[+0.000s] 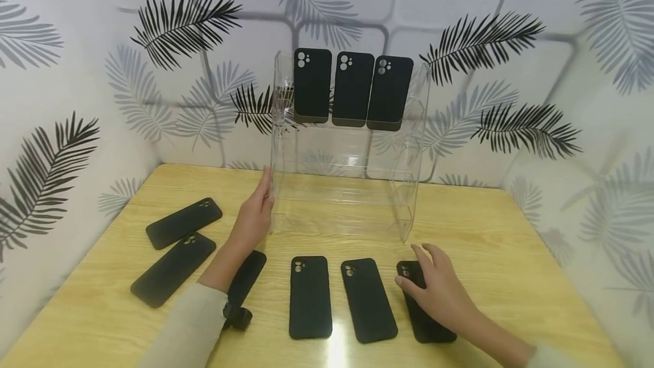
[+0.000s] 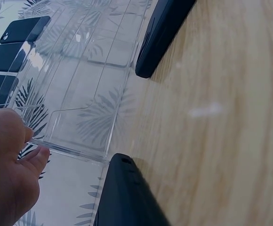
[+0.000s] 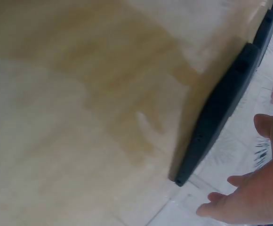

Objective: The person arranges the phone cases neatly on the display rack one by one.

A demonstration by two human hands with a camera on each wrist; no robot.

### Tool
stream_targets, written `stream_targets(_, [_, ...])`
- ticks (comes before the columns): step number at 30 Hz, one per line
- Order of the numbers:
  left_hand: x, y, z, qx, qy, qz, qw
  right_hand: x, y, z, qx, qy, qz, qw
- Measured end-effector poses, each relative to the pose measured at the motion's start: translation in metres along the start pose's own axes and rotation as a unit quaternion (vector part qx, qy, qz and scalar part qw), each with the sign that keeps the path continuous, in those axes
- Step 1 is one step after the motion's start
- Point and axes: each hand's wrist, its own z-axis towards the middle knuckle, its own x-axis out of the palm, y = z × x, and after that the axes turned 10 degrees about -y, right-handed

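My left hand (image 1: 254, 214) holds the left side edge of a clear acrylic display stand (image 1: 337, 200). In the left wrist view, the thumb and fingers pinch the edge of its side panel. Three black phone cases lean side by side on the stand's top tier, the middle one (image 1: 352, 88) between two others. Over the rightmost black phone case (image 1: 429, 322) on the table hovers my right hand (image 1: 441, 285), fingers loosely spread around its upper end. The right wrist view has this hand (image 3: 254, 188) beside the case's edge (image 3: 216, 113), with nothing gripped.
Two more black phone cases (image 1: 310, 297) (image 1: 369, 300) lie in front of the stand on the wooden table (image 1: 485, 243). Another case (image 1: 247, 277) is partly hidden by the left forearm. Two overlapping cases (image 1: 174, 268) (image 1: 184, 223) rest at the left. Patterned wall covering (image 1: 204, 90) stands behind.
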Motion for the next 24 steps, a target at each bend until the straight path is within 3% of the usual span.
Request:
stream_targets(12, [0.003,0.001,0.000,0.007,-0.004,0.002,1.0000,0.006,-0.015,-0.005,0.043,0.068,-0.008,0.997])
stream_targets(24, [0.002,-0.001,-0.001,-0.003,-0.001,0.002,1.0000,0.008,-0.010,-0.003,0.039,0.059,-0.043,0.997])
